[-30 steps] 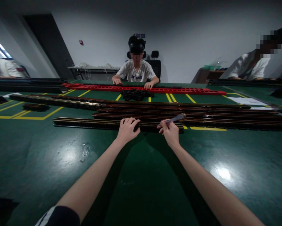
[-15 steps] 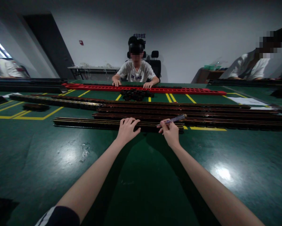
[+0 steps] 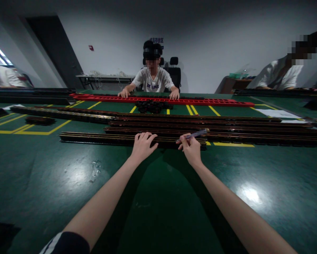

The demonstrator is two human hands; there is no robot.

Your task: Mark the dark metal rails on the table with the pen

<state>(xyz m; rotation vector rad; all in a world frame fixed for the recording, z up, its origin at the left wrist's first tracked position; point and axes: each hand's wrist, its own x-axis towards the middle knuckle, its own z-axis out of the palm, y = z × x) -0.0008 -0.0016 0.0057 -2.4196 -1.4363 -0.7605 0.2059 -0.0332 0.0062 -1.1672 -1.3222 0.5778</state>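
- Two bare hands are at the middle of the frame: the left hand point(image 3: 144, 145) lies over the near strip point(image 3: 97, 138), fingers spread and touching it; whether they also pinch it, I cannot tell.
- The right hand point(image 3: 193, 150) has its fingers closed around a slim tool with a clear handle point(image 3: 199, 133), its tip pointing left at the strip.
- The near strip runs from left of centre to just right of the right hand, flat on the green counter point(image 3: 158, 211). It looks stiff, fairly light and slick; best held across its width near the middle, since an end hold would probably let it tip.
- More dark strips point(image 3: 240, 128) lie just beyond, centre to right.
- Farther up are a black heap point(image 3: 153, 106), a red rack point(image 3: 213, 102) and a seated person point(image 3: 155, 79).
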